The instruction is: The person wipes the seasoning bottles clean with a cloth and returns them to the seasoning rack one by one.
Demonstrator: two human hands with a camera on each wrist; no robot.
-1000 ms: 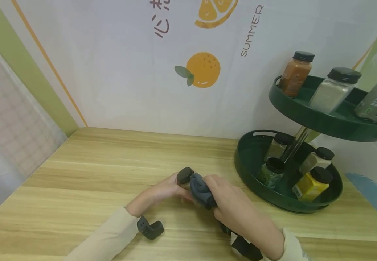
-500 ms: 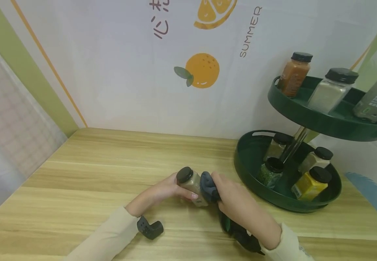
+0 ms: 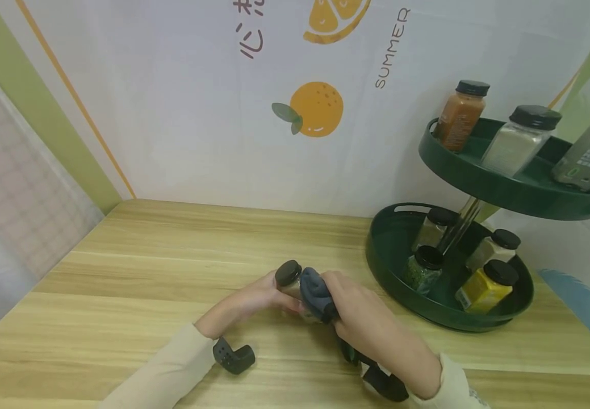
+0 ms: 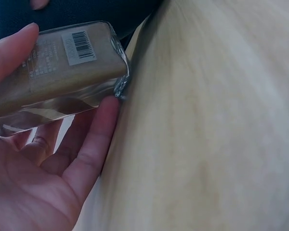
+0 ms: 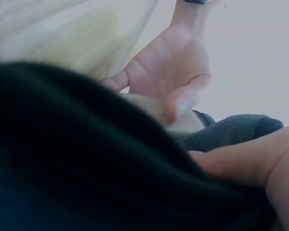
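A glass spice jar (image 4: pixel 62 62) of pale brown powder with a black lid (image 3: pixel 288 273) leans in my left hand (image 3: pixel 260 296). In the left wrist view, the thumb lies on one side of the jar and the fingers on the other. My right hand (image 3: pixel 363 312) grips a dark blue-grey cloth (image 3: pixel 316 291) against the jar's side, below the lid. Much of the jar is behind the cloth in the head view. The loose part of the cloth (image 5: pixel 77 144) hangs under the right hand and fills much of the right wrist view.
A two-tier dark green round rack (image 3: pixel 509 190) stands on the right of the wooden table (image 3: pixel 172 244). Its upper tier carries an orange spice jar (image 3: pixel 460 119) and other jars; several more, one yellow (image 3: pixel 484 292), lie tilted below. A printed curtain (image 3: pixel 197 113) hangs behind.
Half a second ago the cloth was further right and the jar's body showed; now the right hand has brought the cloth left over it. The left hand has stayed in place.
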